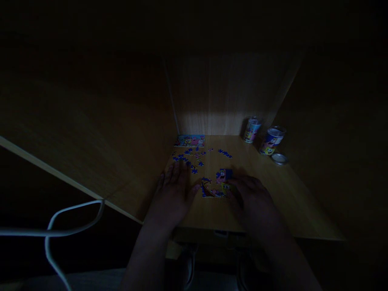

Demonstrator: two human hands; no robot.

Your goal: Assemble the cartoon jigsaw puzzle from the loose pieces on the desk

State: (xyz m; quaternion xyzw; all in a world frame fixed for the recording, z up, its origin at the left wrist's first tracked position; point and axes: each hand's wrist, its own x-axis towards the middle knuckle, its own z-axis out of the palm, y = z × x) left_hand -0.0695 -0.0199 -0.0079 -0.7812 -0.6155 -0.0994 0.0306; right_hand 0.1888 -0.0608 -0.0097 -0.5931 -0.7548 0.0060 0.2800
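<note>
- While the light is very dim, two bare hands can be made out resting on a pale wooden desk (273, 218) set inside a wooden alcove.
- A small, part-built cartoon jigsaw patch (216, 185), pink, yellow and blue, lies between the hands, nearer the front edge of the desk than the back.
- The left hand (176, 192), at 9 o'clock from the patch, lies palm down with its fingers spread flat. It holds nothing that shows.
- The right hand (254, 198), at 3 o'clock, has its fingers loosely curled against the patch's right edge. It is too dark to tell whether it pinches a piece.
- A scatter of loose blue jigsaw pieces (190, 158) sits at 11 o'clock, just beyond the left fingertips.
- A colourful rectangular picture card (190, 140) lies behind them, against the back wall.
- Two small printed cartoon tins (251, 130) stand open at 1 to 2 o'clock, with a round silver lid (279, 159) beside the nearer one.
- A white cable (60, 226) loops at 8 o'clock, off the desk.
- Likely risk: the flat left hand, if slid, could sweep loose pieces off the left side, where they would be hard to find in the dark.
- Likely risk: a push from the right fingers could break the joined patch apart or nudge it towards the front edge.
- Likely risk: in such poor light, the similar blue pieces could easily be forced into the wrong places.
</note>
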